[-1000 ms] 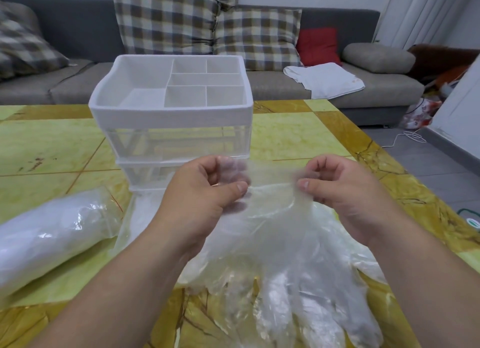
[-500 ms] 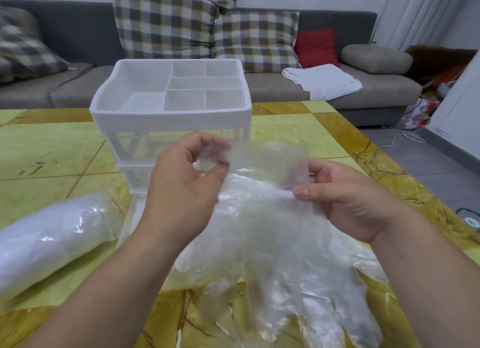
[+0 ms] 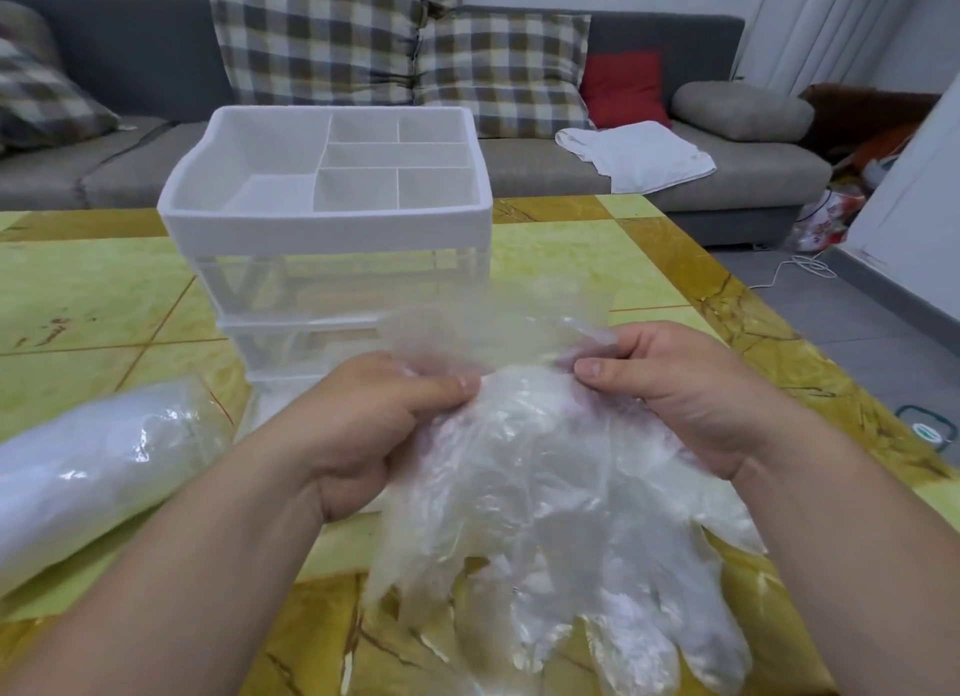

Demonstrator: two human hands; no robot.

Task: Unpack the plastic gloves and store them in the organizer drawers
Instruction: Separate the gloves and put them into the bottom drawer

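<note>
Lowered since a moment ago, left hand (image 3: pixel 363 430) and right hand (image 3: pixel 670 399) each pinch the cuff end of the plastic gloves (image 3: pixel 550 513), held above the table (image 3: pixel 566 258), before the organizer (image 3: pixel 332 227).

a home living room: a grey sofa (image 3: pixel 571 175) runs from 10 to 2 o'clock, with checked cushions (image 3: pixel 322 35) at 12, a red cushion (image 3: pixel 623 87) and a white cloth (image 3: pixel 639 154) at 1, pale curtains (image 3: pixel 810 19) at 2, and a marbled yellow-green table (image 3: pixel 78 279) in front.

Clear gloves (image 3: pixel 561 487); white organizer (image 3: pixel 327 227); yellow-green marbled table (image 3: pixel 78 284); grey sofa (image 3: pixel 130 61); plaid cushions (image 3: pixel 322 35); red cushion (image 3: pixel 623 87).
</note>
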